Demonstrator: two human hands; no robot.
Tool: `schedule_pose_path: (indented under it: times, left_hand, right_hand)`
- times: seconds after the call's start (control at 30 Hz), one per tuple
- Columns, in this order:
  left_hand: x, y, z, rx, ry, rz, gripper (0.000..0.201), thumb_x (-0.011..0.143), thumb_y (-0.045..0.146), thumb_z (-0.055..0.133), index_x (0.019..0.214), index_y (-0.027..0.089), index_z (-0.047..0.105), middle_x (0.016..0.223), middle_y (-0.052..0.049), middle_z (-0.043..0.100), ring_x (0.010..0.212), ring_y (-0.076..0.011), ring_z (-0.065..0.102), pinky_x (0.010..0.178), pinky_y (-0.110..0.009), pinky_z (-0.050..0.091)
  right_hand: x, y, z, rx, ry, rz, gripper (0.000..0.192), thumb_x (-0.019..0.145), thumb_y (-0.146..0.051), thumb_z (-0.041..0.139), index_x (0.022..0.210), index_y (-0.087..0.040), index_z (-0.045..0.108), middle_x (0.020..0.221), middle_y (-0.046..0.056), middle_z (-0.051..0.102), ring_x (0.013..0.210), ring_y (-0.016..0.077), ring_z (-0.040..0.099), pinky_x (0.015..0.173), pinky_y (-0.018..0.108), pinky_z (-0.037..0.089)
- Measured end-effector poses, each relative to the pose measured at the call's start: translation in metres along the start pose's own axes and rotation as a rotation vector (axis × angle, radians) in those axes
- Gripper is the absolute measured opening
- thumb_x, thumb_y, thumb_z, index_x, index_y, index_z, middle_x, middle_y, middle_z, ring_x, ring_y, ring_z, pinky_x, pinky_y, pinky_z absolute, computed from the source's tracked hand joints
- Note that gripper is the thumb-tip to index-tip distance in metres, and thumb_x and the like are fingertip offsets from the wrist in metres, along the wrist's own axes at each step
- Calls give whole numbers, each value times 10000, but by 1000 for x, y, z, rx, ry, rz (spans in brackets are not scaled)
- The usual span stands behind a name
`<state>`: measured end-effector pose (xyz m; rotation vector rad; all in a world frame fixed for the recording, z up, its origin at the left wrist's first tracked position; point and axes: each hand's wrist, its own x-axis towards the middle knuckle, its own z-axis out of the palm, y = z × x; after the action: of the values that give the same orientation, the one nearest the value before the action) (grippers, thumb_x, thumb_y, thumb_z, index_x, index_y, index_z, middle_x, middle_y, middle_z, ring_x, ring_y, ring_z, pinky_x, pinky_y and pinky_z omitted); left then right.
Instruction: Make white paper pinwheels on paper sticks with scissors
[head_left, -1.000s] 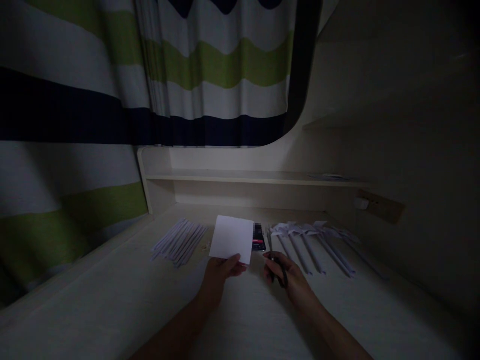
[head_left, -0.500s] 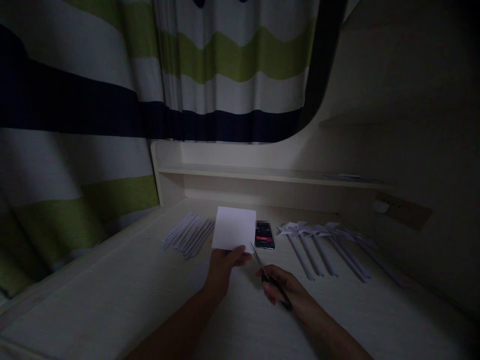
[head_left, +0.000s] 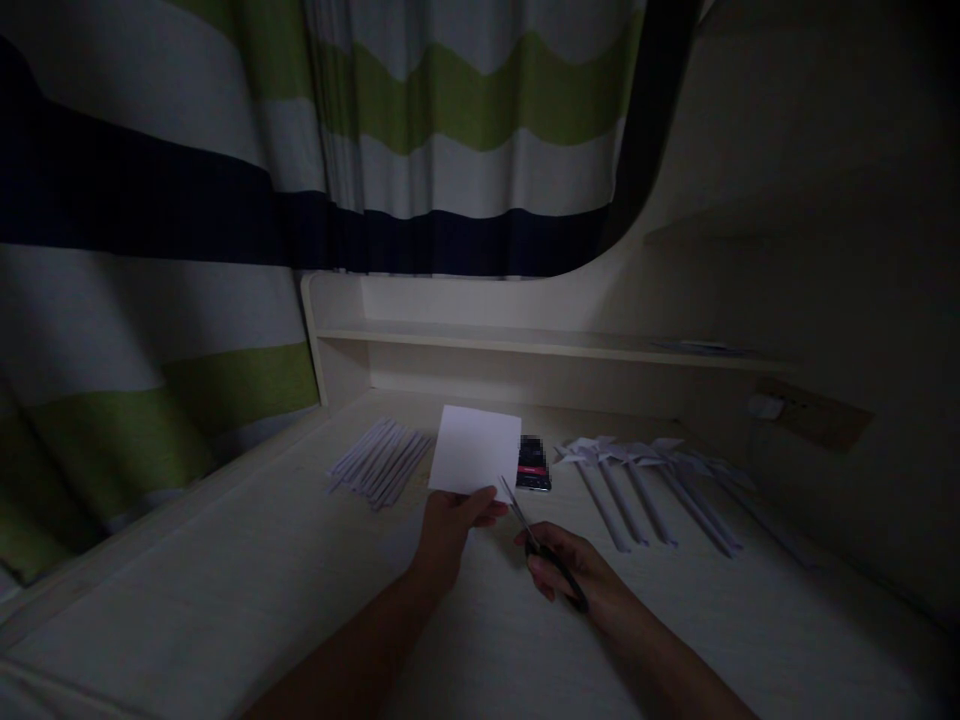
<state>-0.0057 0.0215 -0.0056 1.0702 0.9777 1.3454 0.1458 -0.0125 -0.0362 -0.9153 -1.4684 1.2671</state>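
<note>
A square sheet of white paper [head_left: 476,448] is pinched along its near edge by my left hand [head_left: 457,525], thumb on top. My right hand [head_left: 566,570] grips a pair of scissors [head_left: 555,570] with black handles. The slim metal blades point up and to the left, with their tips at the paper's near right corner. Whether the blades have cut into the paper, I cannot tell. Behind the sheet's right side lies a phone [head_left: 534,465], partly covered by it.
Rolled paper sticks [head_left: 382,462] lie in a bundle on the desk [head_left: 262,600] at the left. Several paper pinwheels on sticks [head_left: 626,495] lie in a row at the right. A shelf [head_left: 480,342] runs along the back, under a striped curtain [head_left: 472,180].
The paper has shifted slightly right and tilted a little, now covering more of the phone. The scissor tips have come up to its near right corner. The view has moved slightly.
</note>
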Motion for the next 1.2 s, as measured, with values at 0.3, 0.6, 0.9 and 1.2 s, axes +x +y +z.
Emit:
schedule_pose_path:
  times: [0.3,0.6,0.9,1.2]
  left_hand:
    - [-2,2,2,17,10,-6,259,586,290,658,702,59,660,609,-108,672,567,-185,626,547,-250,475]
    - [-3,5,3,3,5,-21,235,584,268,660,692,59,660,574,-98,664,549,-174,620,551,-247,474]
    - [-2,3,2,13,-14,2,240,603,285,651,690,61,665,589,-100,668,561,-171,622,563,-243,478]
    - [-2,2,2,24,-6,11,228,604,275,650,697,67,668,605,-97,674,554,-169,623,557,-241,480]
  right_hand:
    - [2,0,-2,-45,-70,17,384,630,-487,588,825,-165,511,498,-65,398,411,59,329,401,201,260]
    - [3,5,-4,-69,-57,13,412,611,-503,596,832,-163,523,514,-64,386,415,59,341,407,207,281]
    - [3,3,-3,-67,-44,44,429,586,-526,603,811,-170,518,495,-65,383,407,61,324,409,211,252]
    - [2,1,-1,-75,-30,46,415,586,-511,608,788,-160,514,469,-78,375,396,50,303,408,201,224]
